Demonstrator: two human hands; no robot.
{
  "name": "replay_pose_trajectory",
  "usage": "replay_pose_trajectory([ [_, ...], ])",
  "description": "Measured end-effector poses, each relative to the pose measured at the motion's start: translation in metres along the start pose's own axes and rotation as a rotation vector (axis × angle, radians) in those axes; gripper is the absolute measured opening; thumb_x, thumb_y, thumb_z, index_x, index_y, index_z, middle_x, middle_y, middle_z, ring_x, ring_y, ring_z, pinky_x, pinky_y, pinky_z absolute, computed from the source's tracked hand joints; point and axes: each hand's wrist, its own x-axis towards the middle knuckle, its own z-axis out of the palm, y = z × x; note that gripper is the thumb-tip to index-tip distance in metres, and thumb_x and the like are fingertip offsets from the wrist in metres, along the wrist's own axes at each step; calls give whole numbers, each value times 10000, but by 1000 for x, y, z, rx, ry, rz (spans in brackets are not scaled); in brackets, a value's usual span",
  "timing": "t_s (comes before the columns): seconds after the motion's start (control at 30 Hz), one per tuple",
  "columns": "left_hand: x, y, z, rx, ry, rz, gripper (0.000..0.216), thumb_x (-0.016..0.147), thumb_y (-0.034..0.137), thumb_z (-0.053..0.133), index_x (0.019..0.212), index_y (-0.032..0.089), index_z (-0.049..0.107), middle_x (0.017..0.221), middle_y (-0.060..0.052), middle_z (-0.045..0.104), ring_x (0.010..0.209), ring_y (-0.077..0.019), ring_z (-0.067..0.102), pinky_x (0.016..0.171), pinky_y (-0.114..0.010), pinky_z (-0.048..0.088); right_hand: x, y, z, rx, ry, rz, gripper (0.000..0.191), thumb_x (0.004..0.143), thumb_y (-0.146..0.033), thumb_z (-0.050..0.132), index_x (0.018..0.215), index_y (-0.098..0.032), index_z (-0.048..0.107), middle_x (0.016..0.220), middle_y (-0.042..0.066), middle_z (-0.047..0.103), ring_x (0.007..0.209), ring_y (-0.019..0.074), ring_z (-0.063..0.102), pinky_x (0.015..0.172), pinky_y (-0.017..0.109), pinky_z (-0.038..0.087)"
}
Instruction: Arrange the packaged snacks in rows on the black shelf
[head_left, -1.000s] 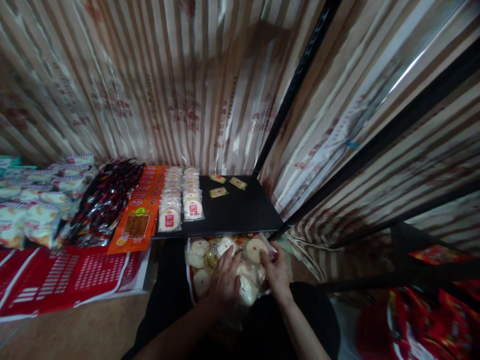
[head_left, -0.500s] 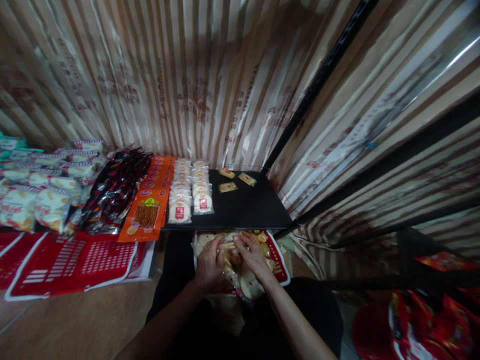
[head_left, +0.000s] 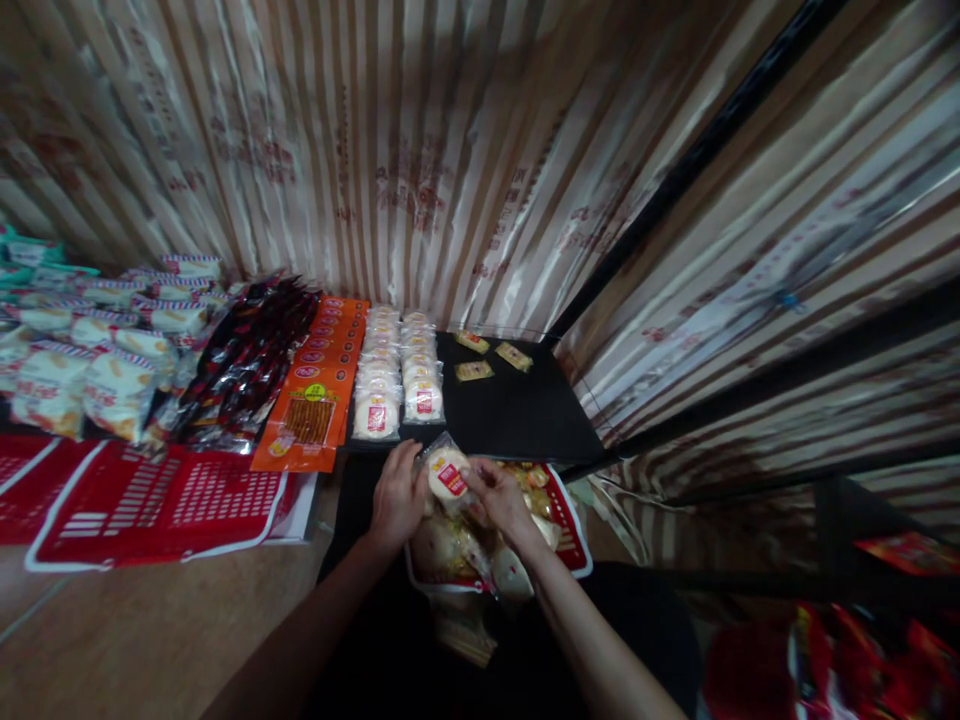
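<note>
A round white rice cracker packet (head_left: 444, 470) in transparent wrap, with a red label, is held up between my two hands over the basket. My right hand (head_left: 501, 503) pinches its right edge between thumb and fingers. On the other side, my left hand (head_left: 397, 500) curls at its left edge, thumb against the wrapper. Beneath them a red basket (head_left: 576, 530) with a white rim rests by my lap, holding more wrapped crackers and small yellowish packets. Two rows of matching cracker packets (head_left: 376, 415) stand on the black shelf (head_left: 517, 420) just beyond.
Small yellow packets (head_left: 474, 371) lie at the shelf's right. Leftward are orange snack bags (head_left: 307, 400), dark shiny packets (head_left: 240, 370) and white bread packs (head_left: 120, 390). Another red basket (head_left: 165, 505) sits below. Black metal bars (head_left: 697, 415) cross the right side.
Both hands were down in the basket; now they are raised slightly, with one rice cracker packet lifted out, its label facing up. The view has shifted a little left.
</note>
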Motion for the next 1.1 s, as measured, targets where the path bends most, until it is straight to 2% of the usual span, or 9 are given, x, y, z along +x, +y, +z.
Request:
replay_pose_trajectory([
  [0.07,-3,3,-3,82,64,64,339,860,197,390,1171,153,518,1275,-113,509,1198,-221,456,1023,-403,384,5,-2,5,91,18,59,437,672,-555,585,888,-180,639,767,32,679,679,178,603,585,259,460],
  [0.2,-9,10,-1,131,-41,175,374,840,150,371,1185,168,515,1295,-100,484,1191,-216,439,1020,-386,392,24,-3,17,137,68,34,406,664,-532,599,855,-175,623,689,14,656,597,149,572,525,233,432],
  [0.37,-3,13,8,175,-67,134,422,797,114,391,1198,171,510,1351,-94,436,1207,-235,409,1024,-403,390,56,-7,34,18,111,-22,377,698,-504,546,876,-178,615,668,-5,634,536,133,542,488,233,440],
  [0.5,9,9,10,223,-79,120,427,769,88,398,1171,126,536,1369,-122,418,1206,-257,403,1020,-409,393,74,-16,42,-173,139,-36,317,763,-443,496,907,-193,628,731,5,656,597,147,581,565,252,471],
  [0.63,19,7,11,262,-84,113,436,767,80,397,1177,105,542,1371,-139,418,1191,-274,418,997,-423,416,76,-21,44,-530,224,-91,261,804,-392,503,934,-215,644,819,30,656,760,172,610,684,260,452],
  [0.73,23,6,14,296,-77,127,435,769,73,396,1172,135,550,1346,-115,453,1196,-267,422,993,-427,419,70,-21,46,-700,294,-164,302,795,-378,543,1049,-230,614,942,52,625,883,192,594,734,266,441],
  [0.83,26,4,18,334,-73,150,416,785,78,385,1159,124,560,1329,-124,473,1190,-271,429,990,-432,419,66,-20,48,-728,277,-186,342,819,-346,520,1138,-232,563,996,57,602,871,184,592,726,268,440],
  [1.1,33,2,21,408,-76,183,384,794,79,382,1123,74,578,1336,-157,467,1209,-289,414,992,-433,407,71,-20,52,-683,224,-190,372,860,-302,452,1213,-199,509,1083,84,590,889,188,601,745,285,449],
])
